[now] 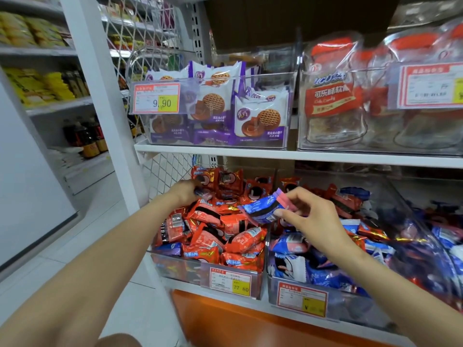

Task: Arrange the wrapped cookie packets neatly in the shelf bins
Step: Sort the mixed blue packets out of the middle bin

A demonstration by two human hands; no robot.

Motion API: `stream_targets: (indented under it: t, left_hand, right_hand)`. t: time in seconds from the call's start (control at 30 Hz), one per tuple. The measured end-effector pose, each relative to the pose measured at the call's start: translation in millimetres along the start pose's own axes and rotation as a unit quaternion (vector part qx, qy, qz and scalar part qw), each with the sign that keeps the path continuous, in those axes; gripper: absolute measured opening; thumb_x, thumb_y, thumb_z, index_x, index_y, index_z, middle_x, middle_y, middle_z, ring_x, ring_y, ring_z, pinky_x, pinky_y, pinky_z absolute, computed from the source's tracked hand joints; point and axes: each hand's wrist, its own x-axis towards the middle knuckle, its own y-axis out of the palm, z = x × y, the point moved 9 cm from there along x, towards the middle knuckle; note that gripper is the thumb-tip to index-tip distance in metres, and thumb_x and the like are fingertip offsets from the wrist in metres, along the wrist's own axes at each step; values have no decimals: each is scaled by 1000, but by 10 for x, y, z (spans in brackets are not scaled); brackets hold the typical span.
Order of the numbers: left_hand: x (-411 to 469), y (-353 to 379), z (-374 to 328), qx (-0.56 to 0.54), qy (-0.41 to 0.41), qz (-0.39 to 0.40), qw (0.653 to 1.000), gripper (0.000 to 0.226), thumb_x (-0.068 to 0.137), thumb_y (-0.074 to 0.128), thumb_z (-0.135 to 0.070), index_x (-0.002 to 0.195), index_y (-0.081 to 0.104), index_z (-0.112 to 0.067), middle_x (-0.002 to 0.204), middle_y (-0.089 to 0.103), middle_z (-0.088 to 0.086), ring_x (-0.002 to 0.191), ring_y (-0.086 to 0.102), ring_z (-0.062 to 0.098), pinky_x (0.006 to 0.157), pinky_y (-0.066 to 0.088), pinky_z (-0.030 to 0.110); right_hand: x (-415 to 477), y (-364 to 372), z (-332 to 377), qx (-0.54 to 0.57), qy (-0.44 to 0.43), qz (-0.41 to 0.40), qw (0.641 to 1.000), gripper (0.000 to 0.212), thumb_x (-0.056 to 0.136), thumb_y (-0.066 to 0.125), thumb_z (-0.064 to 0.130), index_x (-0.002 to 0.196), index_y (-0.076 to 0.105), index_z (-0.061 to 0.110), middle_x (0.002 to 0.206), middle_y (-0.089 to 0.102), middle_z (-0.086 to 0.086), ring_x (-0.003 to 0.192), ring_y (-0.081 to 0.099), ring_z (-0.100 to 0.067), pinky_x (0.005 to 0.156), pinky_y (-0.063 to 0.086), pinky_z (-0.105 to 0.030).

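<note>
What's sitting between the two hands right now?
Head view: red cookie packets heaped in the left bin, between the left hand and the blue packets the right hand pinches.

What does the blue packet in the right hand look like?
The blue packet is a small, shiny, crinkly wrapper that looks like plastic. It is blue with white markings, a dark band across it and pink stripes at its upper end. It sits tilted, with the pink end higher. The right hand pinches that end between thumb and fingers, holding it in the air just above the red packets in the clear bin.

Left grip [186, 193] curled, right grip [304, 213] pinching
</note>
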Motion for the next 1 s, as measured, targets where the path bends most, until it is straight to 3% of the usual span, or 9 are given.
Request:
stream_targets:
  t: [0.13,0.3,0.37,0.47,0.6,0.73,0.87,0.93,1.0]
  left_hand:
    - [-68,-176,-79,-82,7,-53,995,46,87,65,-22,130,53,-11,131,56,11,118,53,28,92,39,24]
    - [-403,-609,-293,-253,51,-178,950,39,79,73,-17,115,61,-7,110,63,6,102,57,21,72,35,14]
    - [-580,-609,-541,-278,99,-160,942,41,79,73,-15,117,60,-9,110,63,3,101,57,15,76,40,11]
    - [-800,-523,-887,-310,155,-119,930,46,78,74,-11,120,57,-12,119,62,2,108,59,14,94,45,22]
    - [-1026,-517,-1347,-379,196,-79,901,41,76,76,-13,107,51,-20,113,62,-5,103,58,5,91,46,17]
    - [-1095,-469,-1756,-391,228,-48,890,36,76,75,-15,97,46,-15,115,62,-4,101,60,9,85,49,19]
    - [-1050,-458,-2065,-403,220,-86,884,27,77,76,-16,86,50,-20,104,61,1,97,59,19,85,48,27]
    - [-1020,-440,-2276,-398,238,-106,880,21,78,74,-15,92,58,-14,102,61,4,100,58,22,88,43,26]
    - [-989,-283,-2554,-297,283,-78,909,27,84,69,-21,106,63,-7,115,60,12,111,53,25,90,35,23]
  right_hand:
    - [-9,-52,-7,13,8,-13,1000,13,79,74,16,80,64,24,74,65,-1,61,54,-13,58,44,-13]
    - [-21,-102,-34,29,18,-20,999,12,80,73,14,82,64,21,70,61,6,52,44,1,55,39,-9]
    - [-46,-152,-62,43,24,-29,998,14,80,73,13,79,62,21,67,58,7,52,42,0,54,37,-9]
    - [-78,-327,-127,49,29,-58,997,21,78,74,11,73,56,20,66,57,6,59,43,-4,57,37,-15]
    - [-121,-740,-180,17,35,-127,991,29,76,75,6,69,52,22,66,54,3,58,45,0,59,37,-14]
    - [-190,-1151,-303,-27,76,-177,981,24,76,77,12,72,54,19,66,52,2,59,45,-5,54,36,-13]
    - [-272,-1447,-336,-95,104,-217,966,26,77,76,18,98,63,9,85,61,-5,79,53,-17,69,37,-26]
    - [-252,-1472,-339,-152,112,-176,966,29,78,75,21,103,67,9,90,61,-1,87,55,-15,74,37,-25]
    - [-234,-1377,-397,-216,118,-90,965,21,78,75,27,95,71,15,88,66,0,90,60,-17,75,40,-27]
